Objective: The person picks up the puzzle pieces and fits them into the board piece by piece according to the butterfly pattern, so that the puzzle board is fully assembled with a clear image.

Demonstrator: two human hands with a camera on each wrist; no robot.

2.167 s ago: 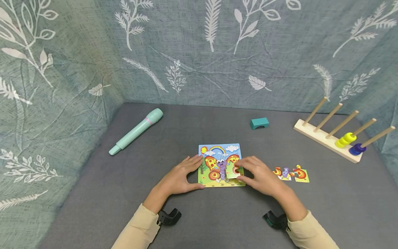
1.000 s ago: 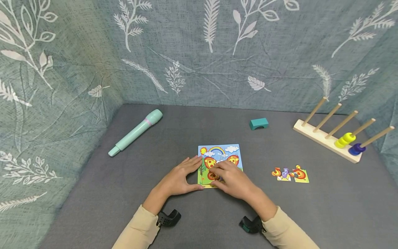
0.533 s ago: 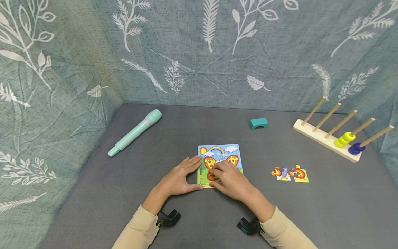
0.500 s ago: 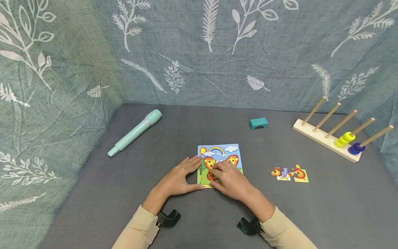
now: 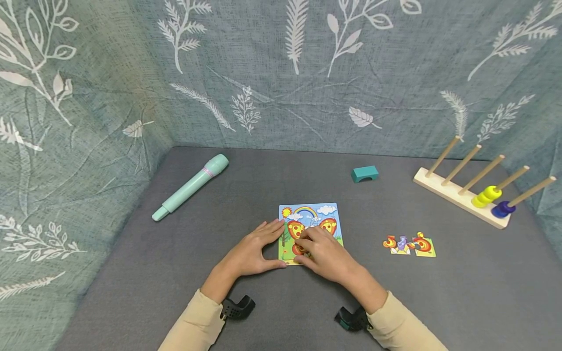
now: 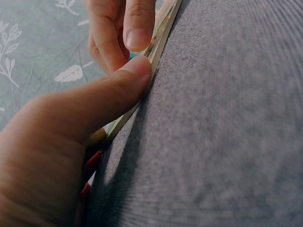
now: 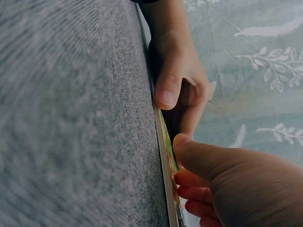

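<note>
In the head view, a butterfly jigsaw puzzle board (image 5: 327, 210) lies mid-table, with a sun, rainbow and clouds along its top. My left hand (image 5: 254, 248) holds its left side, fingers on the left edge and thumb at the near left corner. My right hand (image 5: 327, 253) reaches over the lower part and pinches a green puzzle piece (image 5: 288, 252) laid over the lower left of the picture. The right fingers hide the butterfly's middle. In the right wrist view, the right thumb (image 7: 189, 149) is right at the raised edge of the piece, just above the board.
Several loose puzzle pieces (image 5: 424, 247) lie right of the board. Farther back are a teal arched block (image 5: 365, 173) and a wooden peg stand (image 5: 452, 194) with yellow and blue beads. A mint-green microphone-shaped toy (image 5: 190, 187) lies at the left. Patterned cloth (image 5: 281, 112) hangs behind.
My right hand has carried the puzzle piece left, from the board's lower right to its lower left, and has barely moved over the last second. My left hand has stayed at the board's left side.
</note>
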